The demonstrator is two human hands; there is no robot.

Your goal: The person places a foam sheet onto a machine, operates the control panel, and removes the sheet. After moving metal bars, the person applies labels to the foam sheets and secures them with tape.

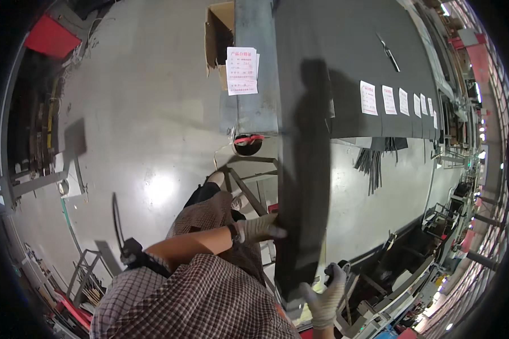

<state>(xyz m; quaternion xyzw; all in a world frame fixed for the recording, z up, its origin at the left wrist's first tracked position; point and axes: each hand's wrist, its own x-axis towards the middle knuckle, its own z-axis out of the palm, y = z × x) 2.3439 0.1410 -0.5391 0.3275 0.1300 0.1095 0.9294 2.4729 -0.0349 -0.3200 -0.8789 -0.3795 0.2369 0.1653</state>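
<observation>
I can't tell whether my left hand [259, 228] grips the black strip [304, 169]. My right hand [325, 302] is spread beside an indistinct dark object [328, 270].

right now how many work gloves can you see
2: one on the left hand, at the left edge of the long dark strip; one on the right hand, by the strip's near end. More may be hidden elsewhere.
</observation>
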